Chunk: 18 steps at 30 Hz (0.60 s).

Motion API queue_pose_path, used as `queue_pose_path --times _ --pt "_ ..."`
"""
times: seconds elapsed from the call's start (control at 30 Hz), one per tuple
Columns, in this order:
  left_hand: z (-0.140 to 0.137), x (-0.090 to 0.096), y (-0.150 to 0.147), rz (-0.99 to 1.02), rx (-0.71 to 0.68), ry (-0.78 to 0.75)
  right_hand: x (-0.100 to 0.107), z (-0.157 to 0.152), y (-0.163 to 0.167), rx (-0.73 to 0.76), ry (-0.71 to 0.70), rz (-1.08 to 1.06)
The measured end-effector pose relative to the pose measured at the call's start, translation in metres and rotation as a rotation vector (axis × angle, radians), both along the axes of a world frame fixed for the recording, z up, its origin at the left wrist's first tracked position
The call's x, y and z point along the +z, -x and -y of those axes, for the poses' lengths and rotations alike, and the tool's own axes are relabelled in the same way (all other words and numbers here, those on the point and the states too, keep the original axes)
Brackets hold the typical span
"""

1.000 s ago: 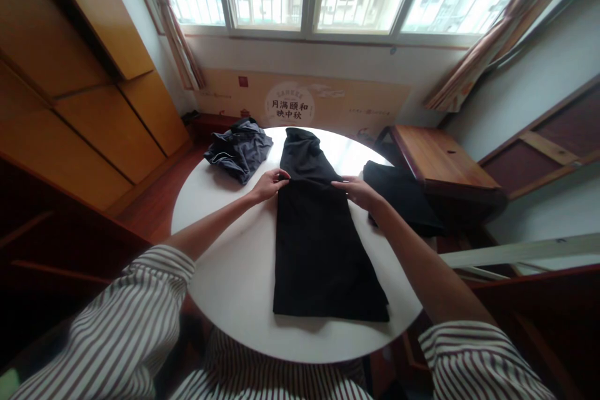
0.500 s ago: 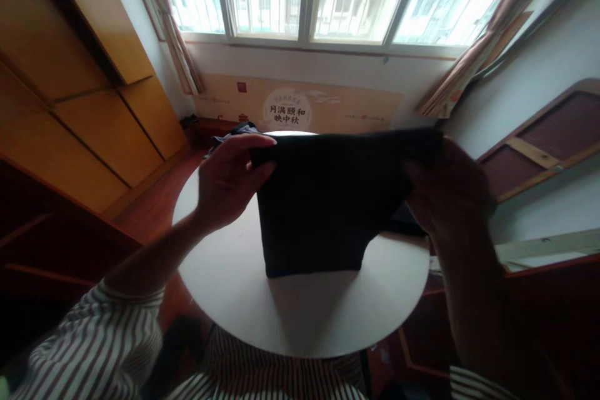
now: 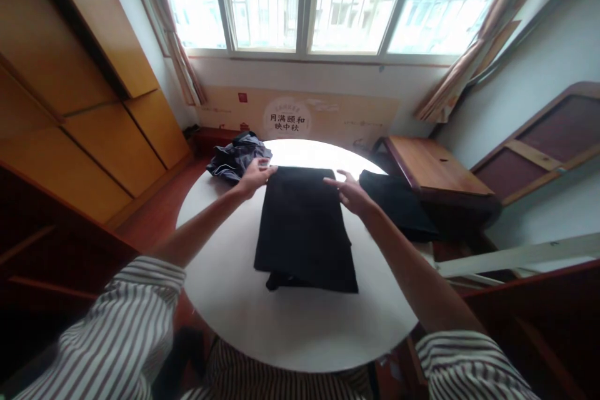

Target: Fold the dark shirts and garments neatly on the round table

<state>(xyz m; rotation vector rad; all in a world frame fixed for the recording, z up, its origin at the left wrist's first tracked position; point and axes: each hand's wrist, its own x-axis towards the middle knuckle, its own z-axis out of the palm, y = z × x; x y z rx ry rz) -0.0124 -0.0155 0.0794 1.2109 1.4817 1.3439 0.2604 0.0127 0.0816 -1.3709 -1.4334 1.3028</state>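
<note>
A folded black garment [image 3: 304, 225] lies on the round white table [image 3: 300, 331], its near edge slightly raised over a darker fold beneath. At its far left corner, my left hand [image 3: 254, 178] pinches the cloth between thumb and fingers. My right hand [image 3: 352, 192] is beside the far right corner, fingers apart, with one fingertip on or just over the cloth's edge. What kind of garment it is cannot be made out.
Crumpled dark clothes [image 3: 239, 156] lie at the table's far left. Another black folded cloth [image 3: 398, 203] lies at the right edge, near a wooden desk [image 3: 440, 165]. Yellow cabinets [image 3: 107, 150] stand at left, below windows [image 3: 304, 0] a banner [image 3: 328, 112] hangs.
The black garment has gone from being held up between both hands to lying flat on the table. My right hand has loosened its hold and its fingers have spread.
</note>
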Motion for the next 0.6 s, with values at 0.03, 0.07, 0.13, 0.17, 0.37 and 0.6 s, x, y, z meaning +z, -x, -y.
queue_pose_path --times 0.03,0.07,0.13,0.17,0.37,0.6 --pt "0.0 -0.02 0.002 -0.016 -0.011 0.114 -0.018 -0.003 0.002 -0.011 0.075 0.033" --pt "0.002 -0.037 0.003 -0.036 -0.021 0.194 -0.033 -0.004 0.002 -0.01 0.124 0.047" --pt "0.012 -0.062 0.006 -0.099 -0.034 0.256 -0.054 -0.003 -0.001 0.022 0.141 0.035" --pt "0.018 -0.07 0.007 -0.149 -0.041 0.261 -0.059 -0.002 -0.004 0.039 0.121 0.033" --pt "0.079 -0.067 0.005 -0.686 -0.169 0.061 -0.055 0.015 -0.02 0.189 0.009 0.222" --pt "0.165 -0.059 -0.024 -1.078 -0.609 -0.385 -0.06 0.056 -0.041 0.293 0.169 0.102"
